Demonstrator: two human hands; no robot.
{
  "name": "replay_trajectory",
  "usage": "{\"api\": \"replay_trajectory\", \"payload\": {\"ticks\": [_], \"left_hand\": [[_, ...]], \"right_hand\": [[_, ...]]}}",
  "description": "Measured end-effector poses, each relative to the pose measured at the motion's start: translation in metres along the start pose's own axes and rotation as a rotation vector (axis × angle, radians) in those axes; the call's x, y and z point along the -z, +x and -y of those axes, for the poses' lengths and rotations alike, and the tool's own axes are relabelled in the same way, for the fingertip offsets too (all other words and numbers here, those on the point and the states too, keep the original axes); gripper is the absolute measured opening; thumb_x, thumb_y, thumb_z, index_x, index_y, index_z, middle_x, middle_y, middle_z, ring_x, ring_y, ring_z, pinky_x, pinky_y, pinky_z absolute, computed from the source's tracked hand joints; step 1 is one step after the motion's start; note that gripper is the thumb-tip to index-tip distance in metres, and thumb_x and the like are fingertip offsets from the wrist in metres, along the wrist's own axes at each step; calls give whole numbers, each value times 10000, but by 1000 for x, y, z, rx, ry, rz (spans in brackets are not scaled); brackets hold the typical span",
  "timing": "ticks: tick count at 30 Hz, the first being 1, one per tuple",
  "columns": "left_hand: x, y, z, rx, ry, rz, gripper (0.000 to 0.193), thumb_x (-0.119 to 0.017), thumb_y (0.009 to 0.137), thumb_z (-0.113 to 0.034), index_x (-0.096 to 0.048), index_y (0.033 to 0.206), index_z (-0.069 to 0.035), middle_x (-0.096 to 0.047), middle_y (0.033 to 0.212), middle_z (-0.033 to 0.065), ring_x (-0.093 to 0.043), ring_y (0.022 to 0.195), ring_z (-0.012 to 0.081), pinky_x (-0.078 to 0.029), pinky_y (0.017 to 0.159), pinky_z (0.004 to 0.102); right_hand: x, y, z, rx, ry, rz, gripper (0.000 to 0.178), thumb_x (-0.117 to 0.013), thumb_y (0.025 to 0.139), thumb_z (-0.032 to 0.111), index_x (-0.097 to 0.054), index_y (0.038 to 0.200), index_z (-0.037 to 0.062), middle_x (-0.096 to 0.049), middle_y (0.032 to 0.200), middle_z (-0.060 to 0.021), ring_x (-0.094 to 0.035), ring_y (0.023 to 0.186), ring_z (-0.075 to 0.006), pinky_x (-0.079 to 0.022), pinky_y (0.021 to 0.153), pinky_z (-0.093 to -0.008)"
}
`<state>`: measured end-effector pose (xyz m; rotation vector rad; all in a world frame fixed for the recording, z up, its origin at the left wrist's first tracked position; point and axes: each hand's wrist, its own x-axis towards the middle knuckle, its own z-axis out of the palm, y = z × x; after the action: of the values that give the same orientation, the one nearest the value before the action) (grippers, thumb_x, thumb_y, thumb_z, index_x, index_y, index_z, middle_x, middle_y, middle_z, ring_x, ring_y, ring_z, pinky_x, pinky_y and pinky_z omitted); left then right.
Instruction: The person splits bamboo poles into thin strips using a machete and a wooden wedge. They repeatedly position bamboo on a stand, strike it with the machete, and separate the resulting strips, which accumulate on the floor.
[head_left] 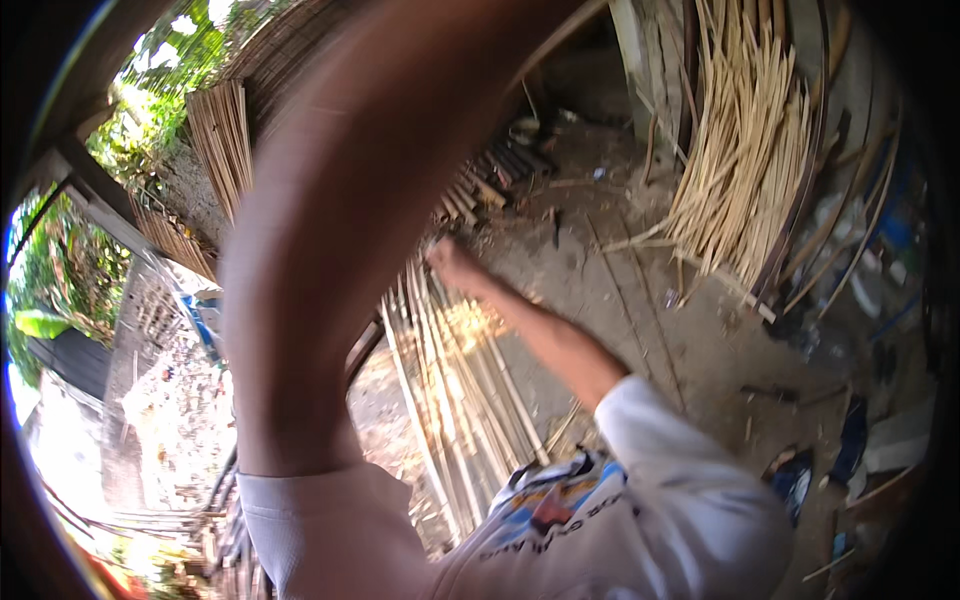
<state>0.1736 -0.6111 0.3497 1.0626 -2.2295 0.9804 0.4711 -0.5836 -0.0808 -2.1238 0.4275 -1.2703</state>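
My left arm, blurred, sweeps up close across the view, and its hand lies beyond the top edge. My right hand (457, 266) is reached out low in front of me with the fingers curled closed. It is at the far end of several long pale bamboo strips (440, 380) that run along the ground toward me. What its fingers hold is too small and blurred to make out. Light shavings (472, 325) lie around the strips just below that hand.
A thick bundle of thin split bamboo strips (745, 150) leans at the far right. Short dark bamboo pieces (480, 185) lie beyond my right hand. Slatted panels (218, 140) stand at the far left. Dark blue footwear (790, 485) and plastic litter lie on the right.
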Motion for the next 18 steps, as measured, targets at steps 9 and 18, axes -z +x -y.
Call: {"api": "replay_trajectory", "payload": {"ticks": [9, 18], "left_hand": [[-2, -55, 21, 188, -225, 129, 529, -699, 813, -330, -597, 1190, 27, -635, 1149, 271, -624, 1089, 381, -515, 866, 462], [-37, -105, 13, 406, -516, 26, 581, -781, 780, -448, -631, 1061, 39, -658, 942, 266, -675, 883, 360, -508, 720, 462]], "right_hand": [[105, -34, -11, -661, 647, 230, 369, -479, 1010, 394, -452, 955, 30, -468, 598, -25, -481, 399, -121, -425, 337, -298], [388, -23, 140, -705, 589, 151, 264, -558, 984, 322, -433, 923, 98, -422, 644, 41, -387, 443, -32, -341, 361, -224]]}}
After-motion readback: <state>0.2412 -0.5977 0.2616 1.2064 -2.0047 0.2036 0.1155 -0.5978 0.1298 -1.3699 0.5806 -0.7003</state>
